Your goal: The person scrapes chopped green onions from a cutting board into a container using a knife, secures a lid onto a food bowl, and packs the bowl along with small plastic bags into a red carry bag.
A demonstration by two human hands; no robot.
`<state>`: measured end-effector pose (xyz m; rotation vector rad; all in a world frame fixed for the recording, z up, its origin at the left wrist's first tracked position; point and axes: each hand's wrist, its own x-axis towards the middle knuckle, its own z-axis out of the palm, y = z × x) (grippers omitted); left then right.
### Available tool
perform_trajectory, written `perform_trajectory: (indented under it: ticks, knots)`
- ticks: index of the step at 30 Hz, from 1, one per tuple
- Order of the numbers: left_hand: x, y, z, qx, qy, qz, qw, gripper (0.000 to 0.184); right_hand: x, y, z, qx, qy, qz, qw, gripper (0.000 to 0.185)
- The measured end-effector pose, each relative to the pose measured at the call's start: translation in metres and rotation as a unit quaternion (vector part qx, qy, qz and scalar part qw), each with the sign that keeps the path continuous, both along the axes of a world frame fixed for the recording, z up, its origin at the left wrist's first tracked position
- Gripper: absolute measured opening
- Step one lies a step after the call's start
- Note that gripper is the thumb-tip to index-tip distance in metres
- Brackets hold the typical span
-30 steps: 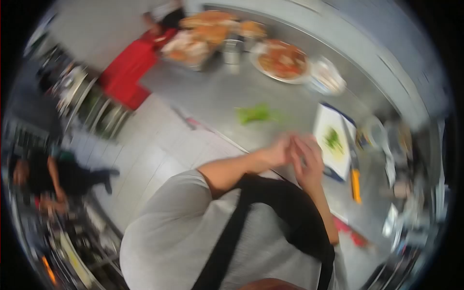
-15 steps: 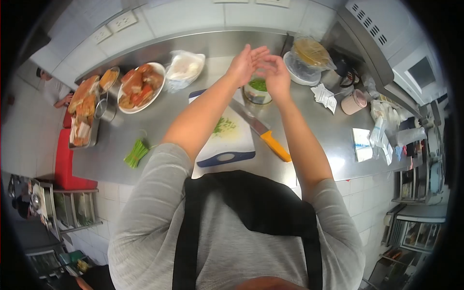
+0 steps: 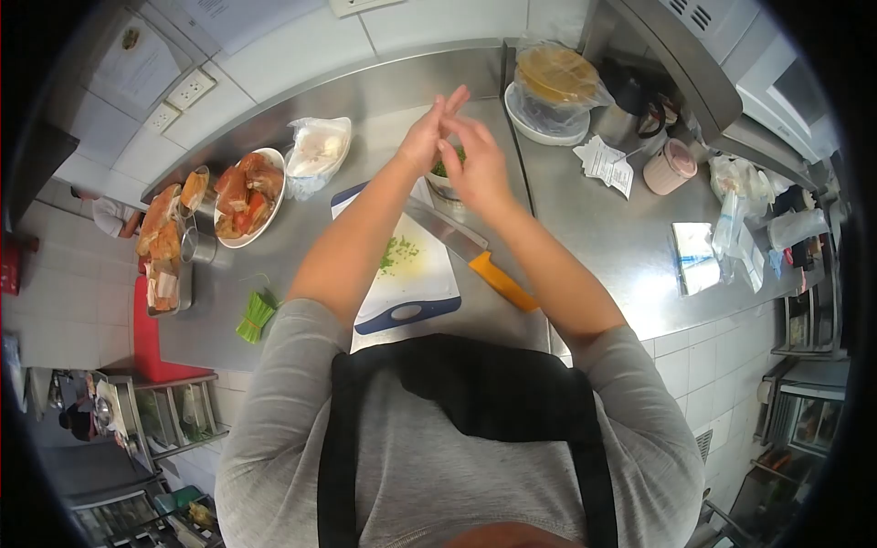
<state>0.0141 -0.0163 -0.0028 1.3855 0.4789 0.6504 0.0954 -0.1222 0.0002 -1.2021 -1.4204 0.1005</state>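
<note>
My left hand is over a tub of chopped greens, its fingers stretched out and nothing held. Against its palm and fingers lie the fingertips of my right hand, also stretched and without any object. The hands partly hide the tub. Nearer to me is a white cutting board with blue ends, bearing scattered chopped greens. A knife with an orange handle rests across the board's right edge. To the left lies a tied bunch of green stalks.
At the left stand an oval dish of cooked meat, a metal tray with more meat and a metal cup. A plastic bag sits behind. Rightward are a wrapped bowl, crumpled paper and a pink container.
My hands have come closer together, with the right fingers now against the left hand. The camera view has shifted, so the counter items appear displaced.
</note>
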Motion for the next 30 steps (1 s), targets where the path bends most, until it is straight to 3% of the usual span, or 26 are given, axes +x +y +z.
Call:
perform_trajectory:
  ticks: [3, 6, 9, 12, 15, 18, 21, 22, 24, 26, 28, 29, 30]
  knots:
    - [0.008, -0.001, 0.006, -0.053, -0.061, 0.028, 0.996, 0.078, -0.007, 0.010, -0.018, 0.045, 0.029, 0.029, 0.998, 0.031]
    - [0.005, 0.005, 0.023, 0.038, -0.051, 0.034, 0.997, 0.082, 0.008, 0.005, -0.032, -0.109, -0.081, 0.010, 0.991, 0.033]
    - [0.000, 0.001, 0.024, -0.013, -0.036, -0.018, 0.999, 0.086, 0.018, 0.014, 0.002, 0.063, -0.049, 0.002, 0.997, 0.041]
    - [-0.003, -0.010, 0.028, -0.097, -0.032, -0.025, 0.994, 0.086, 0.005, 0.018, -0.008, 0.058, -0.104, -0.029, 0.993, 0.048]
    - [-0.009, -0.004, 0.028, -0.089, -0.015, 0.021, 0.996, 0.087, 0.004, -0.005, -0.023, -0.111, -0.170, 0.059, 0.977, 0.056]
    - [-0.012, 0.005, 0.013, -0.016, -0.013, 0.038, 0.999, 0.088, 0.002, -0.009, -0.009, -0.109, -0.170, -0.004, 0.979, 0.064]
    - [0.000, 0.006, 0.010, -0.084, -0.058, 0.036, 0.994, 0.081, -0.011, -0.003, -0.001, -0.033, -0.125, 0.088, 0.988, 0.069]
    - [0.003, 0.011, 0.015, -0.126, -0.093, 0.031, 0.987, 0.078, -0.015, -0.011, -0.002, -0.098, -0.105, 0.109, 0.984, 0.074]
    - [0.008, 0.022, 0.024, -0.139, -0.067, 0.035, 0.987, 0.085, -0.002, -0.013, -0.006, -0.109, -0.171, 0.097, 0.974, 0.076]
    - [0.009, 0.024, 0.022, -0.211, -0.066, 0.090, 0.971, 0.083, 0.009, -0.004, -0.014, -0.025, -0.181, 0.082, 0.980, 0.077]
    - [0.013, 0.024, 0.010, -0.239, -0.025, 0.114, 0.964, 0.083, -0.004, -0.010, 0.012, 0.040, -0.174, 0.099, 0.979, 0.072]
    - [0.027, 0.030, -0.013, -0.248, -0.087, 0.069, 0.962, 0.083, -0.011, -0.008, 0.005, 0.001, -0.141, 0.119, 0.983, 0.071]
    - [0.019, 0.000, 0.019, -0.235, -0.070, 0.159, 0.956, 0.086, -0.014, -0.005, -0.005, -0.043, -0.110, 0.133, 0.984, 0.071]
